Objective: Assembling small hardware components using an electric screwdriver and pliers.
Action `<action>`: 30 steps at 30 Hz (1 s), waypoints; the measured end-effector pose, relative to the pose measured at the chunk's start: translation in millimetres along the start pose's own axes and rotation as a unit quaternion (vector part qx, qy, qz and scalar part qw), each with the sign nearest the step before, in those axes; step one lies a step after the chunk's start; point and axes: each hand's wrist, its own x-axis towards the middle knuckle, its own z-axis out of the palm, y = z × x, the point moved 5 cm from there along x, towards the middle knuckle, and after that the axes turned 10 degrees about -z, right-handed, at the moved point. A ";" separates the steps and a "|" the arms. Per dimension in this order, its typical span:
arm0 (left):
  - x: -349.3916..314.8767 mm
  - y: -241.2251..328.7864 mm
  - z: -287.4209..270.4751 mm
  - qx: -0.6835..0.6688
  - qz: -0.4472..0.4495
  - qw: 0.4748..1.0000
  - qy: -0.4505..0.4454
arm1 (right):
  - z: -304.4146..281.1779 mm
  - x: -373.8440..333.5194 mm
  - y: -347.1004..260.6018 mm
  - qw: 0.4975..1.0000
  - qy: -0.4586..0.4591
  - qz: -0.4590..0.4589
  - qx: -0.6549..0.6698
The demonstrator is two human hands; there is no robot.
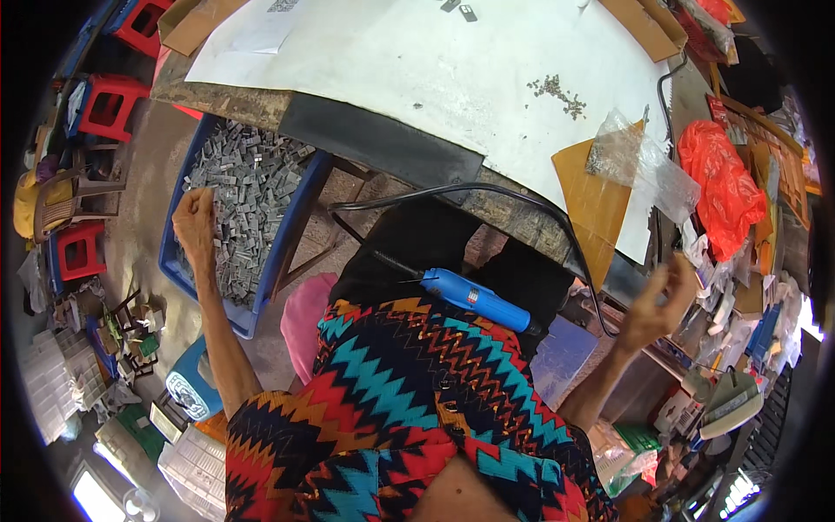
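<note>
My left hand (197, 224) is over the left edge of a blue plastic bin (177, 270), its fingers curled together. Whatever they hold, if anything, is hidden. Many small grey metal parts (248, 204) fill the bin. Off to the right, my right hand (663, 306) is raised beside the table's right end, fingers bent but apart, with nothing visible in them. A blue electric screwdriver (477, 298) lies across my lap, its bit pointing left; neither hand touches it.
A white-covered table (417, 65) stands ahead, with tiny screws (561, 94), cardboard (600, 196) and a clear plastic bag (648, 165) on it. A black cable (452, 188) loops along its near edge. A red plastic bag (720, 187) is at right, red stools (113, 104) at left.
</note>
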 end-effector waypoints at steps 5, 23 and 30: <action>27.6 -50.6 -11.7 0.241 0.023 0.970 0.035 | 37.7 -53.8 -115.4 0.821 -0.395 -0.062 0.408; -97.4 106.4 111.6 -0.067 0.049 0.980 -0.179 | 45.1 -93.6 -135.0 0.748 -0.507 -0.026 0.427; -126.3 160.1 158.5 -0.129 0.096 0.940 -0.302 | -11.7 -26.2 -88.7 0.821 -0.205 0.160 0.509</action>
